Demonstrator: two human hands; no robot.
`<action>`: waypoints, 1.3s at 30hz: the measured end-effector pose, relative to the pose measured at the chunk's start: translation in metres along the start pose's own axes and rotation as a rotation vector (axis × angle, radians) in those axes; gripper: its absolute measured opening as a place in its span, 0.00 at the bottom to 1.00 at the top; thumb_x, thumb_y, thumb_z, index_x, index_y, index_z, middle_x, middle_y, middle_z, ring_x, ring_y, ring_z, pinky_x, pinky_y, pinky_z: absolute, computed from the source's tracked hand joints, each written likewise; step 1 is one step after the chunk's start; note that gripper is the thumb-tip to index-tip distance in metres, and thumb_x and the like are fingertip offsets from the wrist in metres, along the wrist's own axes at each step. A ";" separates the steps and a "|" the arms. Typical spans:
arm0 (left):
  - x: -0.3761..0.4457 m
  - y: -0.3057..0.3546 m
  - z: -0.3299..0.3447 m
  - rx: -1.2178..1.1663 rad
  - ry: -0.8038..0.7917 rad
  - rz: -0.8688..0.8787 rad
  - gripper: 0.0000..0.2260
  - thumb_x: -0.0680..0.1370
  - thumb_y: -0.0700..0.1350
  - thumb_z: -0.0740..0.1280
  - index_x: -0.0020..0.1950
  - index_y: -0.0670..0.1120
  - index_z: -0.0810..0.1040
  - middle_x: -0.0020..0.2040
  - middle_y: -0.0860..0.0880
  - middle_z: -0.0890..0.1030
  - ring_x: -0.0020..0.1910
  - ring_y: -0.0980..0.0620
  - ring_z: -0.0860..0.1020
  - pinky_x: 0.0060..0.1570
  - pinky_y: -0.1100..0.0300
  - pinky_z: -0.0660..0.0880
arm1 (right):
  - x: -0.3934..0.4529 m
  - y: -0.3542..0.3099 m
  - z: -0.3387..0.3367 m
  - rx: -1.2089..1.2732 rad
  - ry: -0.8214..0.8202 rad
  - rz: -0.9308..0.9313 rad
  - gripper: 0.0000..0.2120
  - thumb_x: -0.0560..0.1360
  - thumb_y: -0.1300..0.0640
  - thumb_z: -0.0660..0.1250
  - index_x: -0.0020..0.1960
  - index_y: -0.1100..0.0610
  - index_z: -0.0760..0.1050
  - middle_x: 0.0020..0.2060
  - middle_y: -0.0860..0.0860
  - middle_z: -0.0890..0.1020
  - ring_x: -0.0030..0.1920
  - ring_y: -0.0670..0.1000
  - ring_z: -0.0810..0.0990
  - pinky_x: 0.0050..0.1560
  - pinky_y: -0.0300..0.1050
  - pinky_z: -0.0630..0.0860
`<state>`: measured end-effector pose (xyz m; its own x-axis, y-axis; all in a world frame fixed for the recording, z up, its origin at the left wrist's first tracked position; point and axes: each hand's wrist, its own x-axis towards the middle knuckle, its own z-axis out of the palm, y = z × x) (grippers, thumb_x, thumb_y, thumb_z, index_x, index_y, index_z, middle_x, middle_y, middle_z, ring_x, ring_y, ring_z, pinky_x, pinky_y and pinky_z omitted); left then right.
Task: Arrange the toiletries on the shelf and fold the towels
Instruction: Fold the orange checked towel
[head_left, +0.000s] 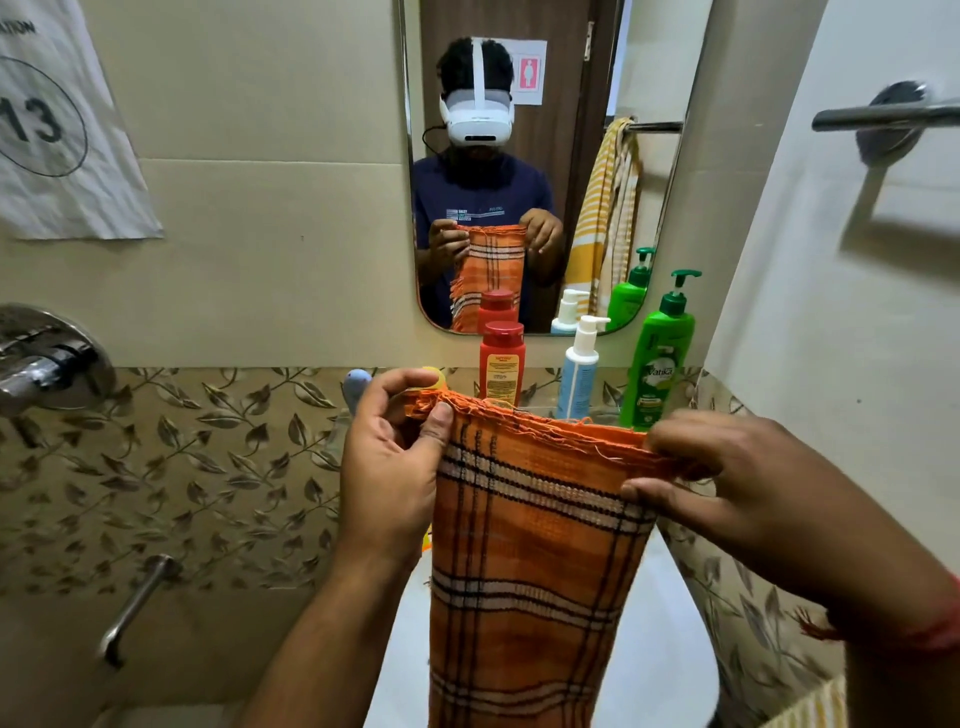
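An orange checked towel (524, 571) hangs lengthwise in front of me, doubled over, its frayed top edge held level. My left hand (389, 462) pinches the top left corner and my right hand (737, 483) pinches the top right corner. Behind the towel, on the shelf under the mirror, stand a red bottle (501, 364), a white and blue pump bottle (579, 369) and a green pump bottle (660, 358). The shelf itself is hidden by the towel.
A mirror (519, 171) on the wall shows a person with the towel and a yellow striped towel on a rail. A chrome towel bar (883, 117) sticks out at the upper right. A tap fitting (47, 358) and spout (135, 608) are at the left.
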<state>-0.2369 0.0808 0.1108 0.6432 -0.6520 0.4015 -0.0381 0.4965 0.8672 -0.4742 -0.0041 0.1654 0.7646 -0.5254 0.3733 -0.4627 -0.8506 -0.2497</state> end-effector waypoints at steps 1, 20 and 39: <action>0.000 0.000 0.000 0.005 0.002 0.008 0.10 0.79 0.35 0.66 0.55 0.49 0.78 0.46 0.50 0.84 0.44 0.55 0.84 0.40 0.65 0.80 | -0.001 0.000 0.002 0.040 0.035 -0.007 0.10 0.72 0.35 0.62 0.41 0.40 0.72 0.37 0.36 0.77 0.42 0.40 0.79 0.40 0.39 0.78; 0.032 0.006 -0.001 -0.338 -0.307 -0.167 0.31 0.72 0.53 0.74 0.72 0.49 0.69 0.56 0.46 0.85 0.58 0.46 0.83 0.50 0.54 0.82 | 0.019 -0.003 0.011 0.918 0.568 0.094 0.15 0.76 0.64 0.68 0.62 0.56 0.72 0.45 0.49 0.83 0.46 0.53 0.86 0.41 0.46 0.83; 0.013 -0.011 0.027 -0.206 -0.374 -0.277 0.20 0.71 0.49 0.77 0.61 0.44 0.81 0.59 0.37 0.83 0.58 0.36 0.82 0.57 0.40 0.79 | 0.000 0.032 0.090 1.369 0.272 0.328 0.17 0.65 0.61 0.78 0.53 0.52 0.84 0.53 0.57 0.86 0.56 0.63 0.83 0.49 0.50 0.82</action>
<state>-0.2489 0.0511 0.1144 0.2885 -0.9171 0.2752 0.2714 0.3540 0.8950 -0.4487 -0.0295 0.0775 0.5295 -0.8110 0.2488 0.3103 -0.0878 -0.9466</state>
